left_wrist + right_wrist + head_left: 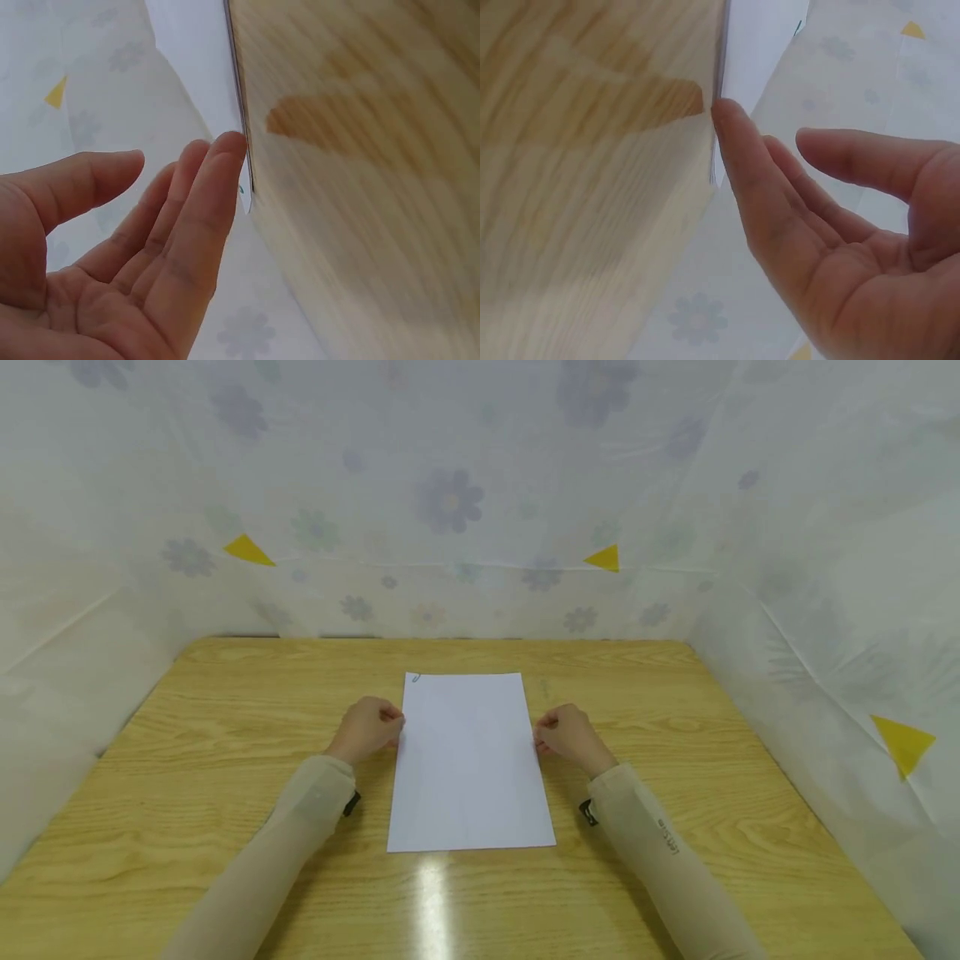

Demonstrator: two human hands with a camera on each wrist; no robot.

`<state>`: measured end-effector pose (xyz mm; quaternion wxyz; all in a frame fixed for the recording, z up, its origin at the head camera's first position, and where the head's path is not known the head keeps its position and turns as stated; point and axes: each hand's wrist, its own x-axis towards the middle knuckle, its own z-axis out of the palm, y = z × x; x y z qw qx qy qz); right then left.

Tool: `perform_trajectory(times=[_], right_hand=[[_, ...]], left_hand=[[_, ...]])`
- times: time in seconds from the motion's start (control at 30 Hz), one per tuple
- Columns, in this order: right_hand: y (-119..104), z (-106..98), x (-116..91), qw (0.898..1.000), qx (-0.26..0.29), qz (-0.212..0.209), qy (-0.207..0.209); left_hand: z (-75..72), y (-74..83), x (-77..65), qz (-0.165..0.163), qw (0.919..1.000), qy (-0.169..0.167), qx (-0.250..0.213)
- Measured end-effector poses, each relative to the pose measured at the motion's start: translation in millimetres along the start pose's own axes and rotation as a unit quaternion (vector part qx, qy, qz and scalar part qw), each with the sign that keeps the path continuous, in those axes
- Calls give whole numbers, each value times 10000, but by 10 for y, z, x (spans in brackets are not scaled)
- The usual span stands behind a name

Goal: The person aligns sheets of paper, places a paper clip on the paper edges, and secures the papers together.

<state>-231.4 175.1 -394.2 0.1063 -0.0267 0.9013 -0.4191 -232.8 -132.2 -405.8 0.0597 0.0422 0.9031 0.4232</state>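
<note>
A stack of white paper [471, 768] lies flat on the wooden table, with a paper clip [416, 677] at its far left corner. My left hand [367, 727] is at the stack's left edge. In the left wrist view, fingertips [229, 142] meet that edge while the thumb stands apart from the fingers. Across from it, my right hand [572, 737] is at the right edge. The right wrist view has its index fingertip [727, 109] against the sheets' side, the thumb raised away. Neither hand's fingers close round the paper.
The wood-grain table [660, 735] runs out past the stack on every side. Pale flower-print sheeting [480, 485] encloses its back and sides, with yellow triangles [603, 558] stuck on it. Dark bands [588, 812] show at both sleeve cuffs.
</note>
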Motion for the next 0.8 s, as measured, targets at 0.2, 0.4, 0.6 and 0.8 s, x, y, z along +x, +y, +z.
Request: perform_trajectory(times=[0.2,0.4,0.6,0.8], right_hand=[[-29,-7,-44,9976,-318,-414,457],[-119,17,-98,9848,-589,-1126,1183],[-232,75,-148,9521,-957,-2100,2008],[-319,126,-197,9049,-1620,-3018,2527]], left_hand=[[-4,11,3,225,9982,555,-91],[20,119,-42,954,9869,1297,-72],[53,294,-127,1992,9559,2124,388],[117,417,-175,3190,8897,3034,1209]])
